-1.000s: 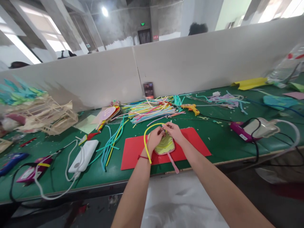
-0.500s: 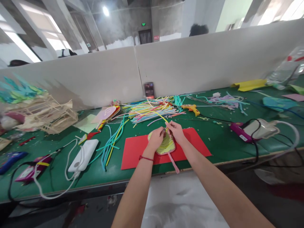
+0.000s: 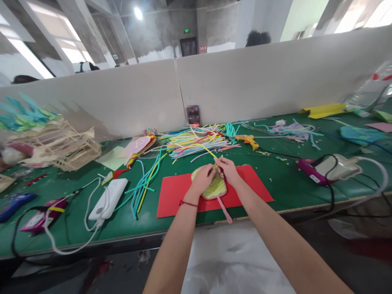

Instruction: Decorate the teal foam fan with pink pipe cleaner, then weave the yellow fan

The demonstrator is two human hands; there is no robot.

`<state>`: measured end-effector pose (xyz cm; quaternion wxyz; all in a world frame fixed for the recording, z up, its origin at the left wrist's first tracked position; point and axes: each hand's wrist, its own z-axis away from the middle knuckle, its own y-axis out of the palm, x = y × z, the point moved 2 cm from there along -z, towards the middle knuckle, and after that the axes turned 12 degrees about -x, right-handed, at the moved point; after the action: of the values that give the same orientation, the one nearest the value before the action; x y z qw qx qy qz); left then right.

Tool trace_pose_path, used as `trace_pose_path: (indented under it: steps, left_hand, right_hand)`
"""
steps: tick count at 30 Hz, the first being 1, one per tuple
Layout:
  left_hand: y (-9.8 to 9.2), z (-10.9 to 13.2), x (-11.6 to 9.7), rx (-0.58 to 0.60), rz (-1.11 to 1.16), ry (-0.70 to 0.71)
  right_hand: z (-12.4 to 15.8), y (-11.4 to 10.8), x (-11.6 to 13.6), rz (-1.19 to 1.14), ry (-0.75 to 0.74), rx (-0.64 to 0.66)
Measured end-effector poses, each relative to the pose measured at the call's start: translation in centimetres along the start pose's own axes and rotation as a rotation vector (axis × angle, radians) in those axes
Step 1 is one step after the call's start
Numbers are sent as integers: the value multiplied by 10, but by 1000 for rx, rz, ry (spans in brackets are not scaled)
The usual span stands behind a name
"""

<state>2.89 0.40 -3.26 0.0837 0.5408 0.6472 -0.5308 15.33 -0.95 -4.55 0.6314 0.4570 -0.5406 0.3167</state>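
Note:
A yellow-green fan-shaped piece [image 3: 211,191], with bands across it and a pink stick handle [image 3: 224,209], lies on a red sheet [image 3: 173,194]. Over its upper part my two hands meet. My right hand [image 3: 227,168] pinches a yellow pipe cleaner [image 3: 208,151], whose long end runs back toward the pile. Close beside it, my left hand [image 3: 204,176] has its fingers closed on the same pipe cleaner, at the fan's top edge. The fingertips partly hide the spot where the strip meets the fan.
Behind my hands lies a pile of coloured pipe cleaners [image 3: 183,147], with a yellow glue gun [image 3: 248,141] to its right. Loose teal strips [image 3: 143,183] and a white power strip [image 3: 109,199] are at left. A purple box [image 3: 312,170] with cables sits at right. A partition [image 3: 260,85] closes the back.
My hands stay over the fan, with the fingertips drawn slightly closer together on the yellow pipe cleaner. The whole view has shifted very slightly.

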Motion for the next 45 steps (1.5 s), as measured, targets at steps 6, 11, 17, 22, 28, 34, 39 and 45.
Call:
trace_pose_path:
  steps: [6, 11, 17, 22, 28, 34, 39, 45]
  left_hand:
    - [-1, 0, -3, -12, 4, 54]
    - [0, 0, -2, -10, -1, 68]
    - [0, -1, 0, 0, 23, 57]
    - [0, 0, -1, -13, 73, 12]
    - [-6, 0, -1, -131, 150, -136]
    - [-8, -2, 3, -227, 241, -236]
    - [-8, -4, 7, -246, 311, -288]
    - [-5, -5, 20, -228, 370, -377]
  right_hand:
    - [-1, 1, 0, 7, 23, 9]
    - [-1, 2, -1, 15, 34, 17]
    - [-2, 2, -1, 32, 28, 15]
    - [-1, 2, 0, 46, 2, 16]
    - [1, 3, 4, 48, -51, 17]
    - [1, 4, 4, 78, -91, 31]
    - [1, 4, 5, 99, -123, 32]
    - [3, 6, 7, 143, -138, 67]
